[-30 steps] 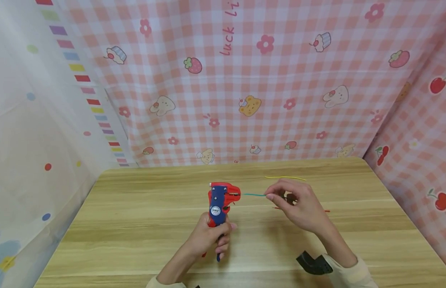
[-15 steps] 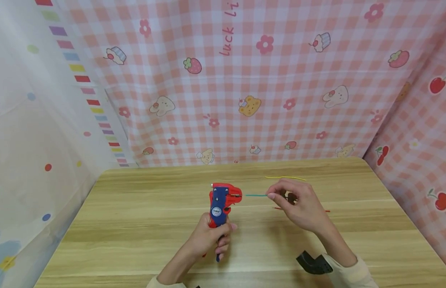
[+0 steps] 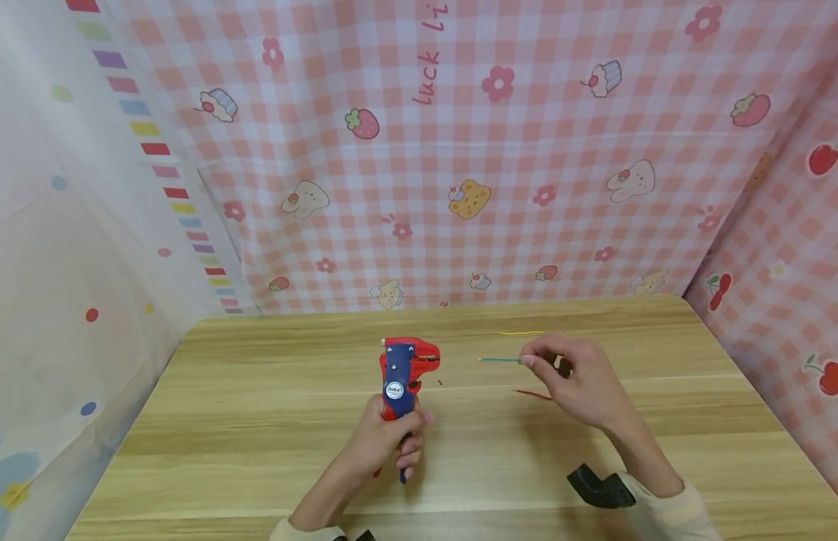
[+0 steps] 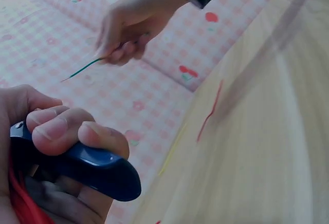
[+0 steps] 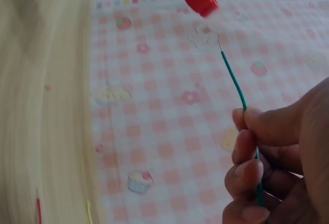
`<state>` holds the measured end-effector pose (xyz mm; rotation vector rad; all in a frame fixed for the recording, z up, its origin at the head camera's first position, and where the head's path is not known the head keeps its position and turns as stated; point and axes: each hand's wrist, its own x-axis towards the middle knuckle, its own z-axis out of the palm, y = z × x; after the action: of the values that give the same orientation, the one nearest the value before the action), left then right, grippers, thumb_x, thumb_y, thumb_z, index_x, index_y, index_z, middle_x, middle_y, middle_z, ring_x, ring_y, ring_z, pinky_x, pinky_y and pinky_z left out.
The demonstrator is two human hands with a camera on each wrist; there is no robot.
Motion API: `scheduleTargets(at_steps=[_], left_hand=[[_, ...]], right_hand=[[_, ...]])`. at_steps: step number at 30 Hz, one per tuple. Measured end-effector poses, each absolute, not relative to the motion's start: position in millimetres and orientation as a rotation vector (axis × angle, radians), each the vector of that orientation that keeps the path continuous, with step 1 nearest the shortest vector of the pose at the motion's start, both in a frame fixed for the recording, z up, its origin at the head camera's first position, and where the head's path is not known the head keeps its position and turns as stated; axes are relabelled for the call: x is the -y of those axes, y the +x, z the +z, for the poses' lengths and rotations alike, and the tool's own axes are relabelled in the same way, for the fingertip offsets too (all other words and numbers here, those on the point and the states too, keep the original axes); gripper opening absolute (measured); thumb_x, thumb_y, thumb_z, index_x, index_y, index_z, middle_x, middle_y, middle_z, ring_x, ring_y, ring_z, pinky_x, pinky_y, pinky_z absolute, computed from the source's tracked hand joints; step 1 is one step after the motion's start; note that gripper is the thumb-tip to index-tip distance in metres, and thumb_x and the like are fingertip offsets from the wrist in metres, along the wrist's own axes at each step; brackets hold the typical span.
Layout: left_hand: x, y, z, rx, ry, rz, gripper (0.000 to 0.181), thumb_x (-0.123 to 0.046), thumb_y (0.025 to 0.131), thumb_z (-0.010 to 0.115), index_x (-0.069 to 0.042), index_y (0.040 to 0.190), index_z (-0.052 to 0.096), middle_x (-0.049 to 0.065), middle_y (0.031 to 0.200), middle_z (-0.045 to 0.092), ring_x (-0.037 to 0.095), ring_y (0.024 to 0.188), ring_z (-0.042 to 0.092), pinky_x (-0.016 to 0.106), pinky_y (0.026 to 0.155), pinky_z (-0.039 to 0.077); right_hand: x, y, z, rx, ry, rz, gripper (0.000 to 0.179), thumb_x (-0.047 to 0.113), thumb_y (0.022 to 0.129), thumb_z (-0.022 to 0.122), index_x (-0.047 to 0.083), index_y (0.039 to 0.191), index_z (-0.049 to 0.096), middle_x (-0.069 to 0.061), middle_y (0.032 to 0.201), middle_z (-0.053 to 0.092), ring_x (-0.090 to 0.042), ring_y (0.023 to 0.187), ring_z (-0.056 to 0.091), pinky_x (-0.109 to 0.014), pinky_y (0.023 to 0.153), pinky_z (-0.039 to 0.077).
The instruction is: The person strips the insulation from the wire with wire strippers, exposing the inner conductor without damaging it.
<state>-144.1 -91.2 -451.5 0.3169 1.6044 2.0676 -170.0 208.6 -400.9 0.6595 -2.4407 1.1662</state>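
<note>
Holding a red-and-blue wire stripper (image 3: 395, 370) upright above the table (image 3: 256, 421) in the left hand (image 3: 388, 436), with fingers wrapped round the handles. Pinching a green wire (image 3: 501, 360) between thumb and fingertip of the right hand (image 3: 581, 382), with the bare end (image 5: 220, 45) pointed toward the wire stripper, apart from it. On the table, a red wire (image 3: 532, 394), a yellow wire (image 3: 521, 332) and a tiny red scrap (image 3: 440, 382).
</note>
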Motion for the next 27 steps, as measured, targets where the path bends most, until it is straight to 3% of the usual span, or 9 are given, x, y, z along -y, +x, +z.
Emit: scheduleTargets(at_steps=[8, 17, 27], left_hand=[[93.1, -146.9, -449.5, -1.612, 0.365, 2.049, 0.013, -0.009, 0.098, 0.061, -0.003, 0.090, 0.053, -0.001, 0.058, 0.054, 0.014, 0.045, 0.053, 0.032, 0.051, 0.056], [92.9, -151.4, -452.3, -1.689, 0.391, 2.012, 0.018, -0.019, 0.101, 0.065, -0.003, 0.096, 0.057, 0.000, 0.069, 0.065, 0.017, 0.062, 0.068, 0.043, 0.073, 0.065], [95.0, -153.7, -451.8, -1.670, 0.441, 2.000, 0.016, -0.016, 0.102, 0.063, -0.002, 0.098, 0.057, 0.001, 0.071, 0.066, 0.017, 0.064, 0.069, 0.042, 0.075, 0.064]], right_hand=[[-216.6, -173.4, -401.9, 2.440, 0.640, 1.164, 0.015, 0.006, 0.094, 0.072, 0.020, 0.091, 0.073, 0.007, 0.074, 0.064, -0.003, 0.061, 0.050, -0.020, 0.052, 0.045], [-215.8, -175.8, -402.9, 2.472, 0.613, 1.166, 0.010, 0.009, 0.095, 0.072, 0.018, 0.093, 0.073, 0.004, 0.076, 0.066, -0.003, 0.064, 0.053, -0.021, 0.055, 0.048], [-219.2, -178.1, -405.6, 2.475, 0.593, 1.185, 0.011, 0.009, 0.096, 0.071, 0.019, 0.094, 0.073, 0.008, 0.080, 0.069, -0.004, 0.065, 0.054, -0.022, 0.056, 0.049]])
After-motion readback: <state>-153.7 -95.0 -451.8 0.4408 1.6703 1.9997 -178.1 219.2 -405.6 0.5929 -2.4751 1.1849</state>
